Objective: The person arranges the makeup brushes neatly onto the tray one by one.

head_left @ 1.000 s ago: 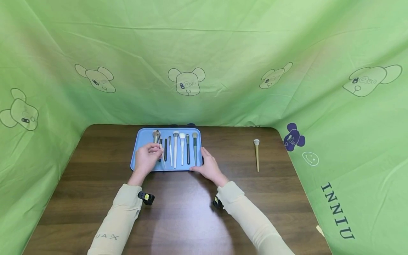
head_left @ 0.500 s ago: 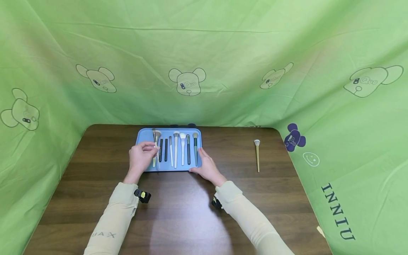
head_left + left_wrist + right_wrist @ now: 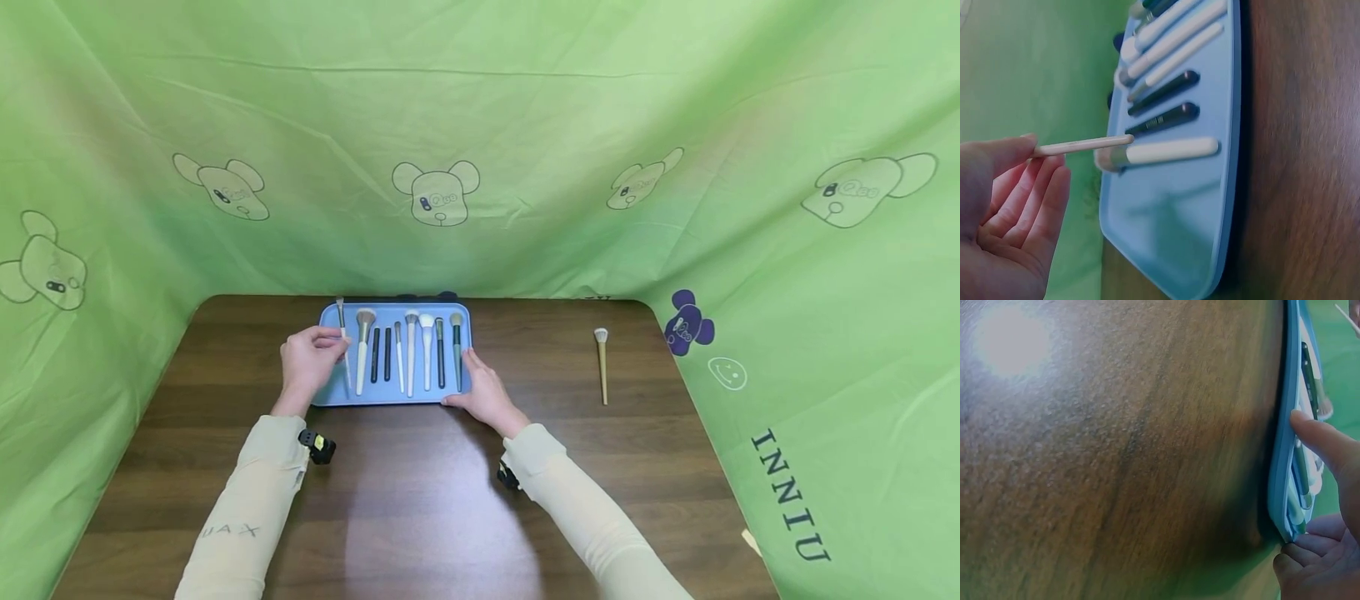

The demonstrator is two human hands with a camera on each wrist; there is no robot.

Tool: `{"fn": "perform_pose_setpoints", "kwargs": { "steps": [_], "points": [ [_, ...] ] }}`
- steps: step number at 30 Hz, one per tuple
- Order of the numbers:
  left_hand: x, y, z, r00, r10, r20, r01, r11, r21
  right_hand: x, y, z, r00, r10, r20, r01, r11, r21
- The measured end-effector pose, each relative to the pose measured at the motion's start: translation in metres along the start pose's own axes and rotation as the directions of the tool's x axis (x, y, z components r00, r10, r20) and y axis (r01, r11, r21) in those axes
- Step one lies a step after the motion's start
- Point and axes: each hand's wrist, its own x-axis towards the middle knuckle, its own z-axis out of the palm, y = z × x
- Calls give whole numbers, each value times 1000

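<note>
My left hand [image 3: 307, 362] pinches a slim makeup brush [image 3: 342, 315] between thumb and fingertips, over the left end of a blue tray [image 3: 390, 402]. In the left wrist view the pale handle [image 3: 1082, 145] of this brush hangs above the tray, end pointing towards a thick white-handled brush [image 3: 1172, 150]. Several makeup brushes lie side by side in the tray, among them two short black ones [image 3: 1163, 119]. My right hand [image 3: 489, 395] grips the tray's near right corner, its thumb [image 3: 1316, 432] on the front rim and its other fingers along the right side.
A tan-handled makeup brush [image 3: 603, 367] lies alone on the brown wooden table [image 3: 427, 483], right of the tray. Green printed cloth [image 3: 510, 100] hangs behind the table and at both sides.
My left hand has moved left with the slim brush, from beside the short black brushes to the tray's left end. The thick white-handled brush now shows fully. My right hand stays at the corner.
</note>
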Motion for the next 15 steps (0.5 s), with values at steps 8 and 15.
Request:
{"fn": "perform_pose_setpoints", "kwargs": {
  "steps": [8, 15],
  "points": [
    [19, -11, -5, 1000, 3, 6, -4, 999, 35, -1, -2, -1, 1000, -3, 7, 3, 1000, 12],
    [32, -17, -2, 997, -48, 61, 38, 987, 156, -1, 0, -1, 1000, 1, 10, -2, 1000, 20]
  ]
}}
